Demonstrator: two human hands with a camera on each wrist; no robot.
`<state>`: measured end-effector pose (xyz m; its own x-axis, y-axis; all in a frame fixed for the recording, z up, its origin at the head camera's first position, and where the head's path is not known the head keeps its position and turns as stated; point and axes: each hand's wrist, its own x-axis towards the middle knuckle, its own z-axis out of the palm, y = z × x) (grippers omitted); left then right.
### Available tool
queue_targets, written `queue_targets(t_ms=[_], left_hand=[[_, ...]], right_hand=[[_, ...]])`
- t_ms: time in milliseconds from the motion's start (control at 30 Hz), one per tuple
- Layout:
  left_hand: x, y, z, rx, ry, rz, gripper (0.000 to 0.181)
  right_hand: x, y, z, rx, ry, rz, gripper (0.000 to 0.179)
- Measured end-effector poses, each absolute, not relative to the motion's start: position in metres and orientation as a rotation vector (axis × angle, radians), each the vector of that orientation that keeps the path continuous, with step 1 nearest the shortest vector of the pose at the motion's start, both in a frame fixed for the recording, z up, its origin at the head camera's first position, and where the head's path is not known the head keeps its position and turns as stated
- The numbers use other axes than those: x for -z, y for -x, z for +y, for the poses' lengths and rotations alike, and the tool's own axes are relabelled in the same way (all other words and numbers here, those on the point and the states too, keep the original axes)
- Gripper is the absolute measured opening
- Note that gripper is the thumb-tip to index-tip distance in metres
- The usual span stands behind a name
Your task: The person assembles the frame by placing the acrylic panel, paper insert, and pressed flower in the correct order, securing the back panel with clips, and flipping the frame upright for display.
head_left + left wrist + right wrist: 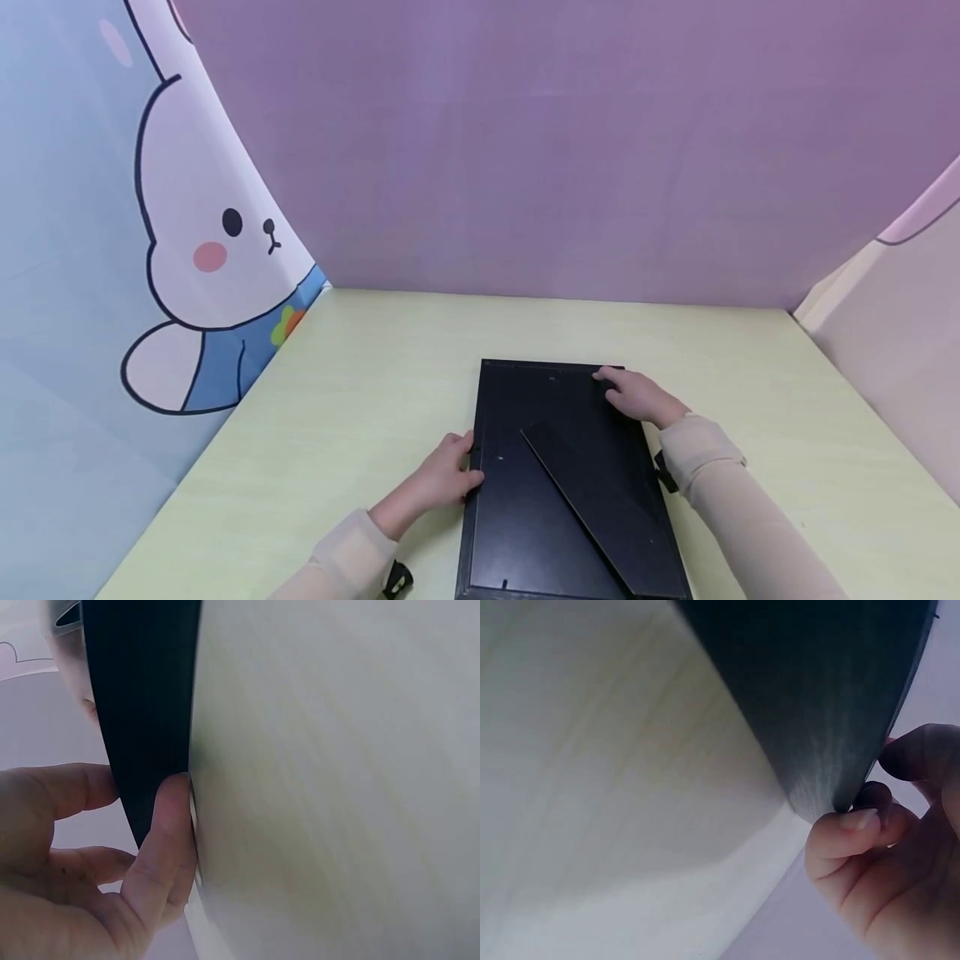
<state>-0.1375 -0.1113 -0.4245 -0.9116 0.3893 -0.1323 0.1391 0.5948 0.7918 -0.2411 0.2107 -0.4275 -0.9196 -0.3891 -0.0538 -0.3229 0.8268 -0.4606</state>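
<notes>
A black picture frame point(525, 517) has its back towards me, with its flat easel stand point(600, 504) slanting across the lower right of the backing. My left hand point(441, 477) grips the frame's left edge. In the left wrist view, its fingers pinch the thick black side, close to the tabletop. My right hand point(637, 397) holds the far right corner, thumb side over the back. The right wrist view shows curled fingertips point(847, 836) at that corner. The front of the frame is hidden.
Beneath the frame is a pale yellow-green table point(360, 400). A purple backdrop point(562, 167) rises at its far edge. On the left stands a blue panel point(60, 275) with a cartoon rabbit, and a pale panel point(900, 333) borders the right side.
</notes>
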Motion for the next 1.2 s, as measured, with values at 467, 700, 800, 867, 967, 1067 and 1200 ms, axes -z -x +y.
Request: queue_targets(t_ms=[467, 700, 800, 867, 967, 1067, 1200], left_hand=[[0.418, 0.143, -0.108, -1.163, -0.476, 2.528, 0.056], [0.416, 0.157, -0.108, -1.141, -0.46, 2.542, 0.057], [0.413, 0.168, -0.107, -1.09, -0.437, 2.605, 0.065], [0.411, 0.176, -0.105, -1.03, -0.422, 2.658, 0.067], [0.409, 0.188, -0.101, -0.947, -0.425, 2.727, 0.068], [0.409, 0.2, -0.096, -0.935, -0.425, 2.737, 0.065], [0.411, 0.214, -0.088, -0.935, -0.438, 2.738, 0.061]], right_hand=[[0.43, 0.233, 0.211, 0.687, 0.563, 2.881, 0.043], [0.43, 0.231, 0.211, 0.762, 0.497, 2.835, 0.045], [0.43, 0.232, 0.21, 0.81, 0.48, 2.806, 0.045], [0.431, 0.232, 0.209, 0.82, 0.471, 2.795, 0.046], [0.431, 0.231, 0.209, 0.826, 0.447, 2.795, 0.047], [0.43, 0.229, 0.209, 0.814, 0.421, 2.812, 0.047], [0.428, 0.227, 0.211, 0.829, 0.404, 2.804, 0.047]])
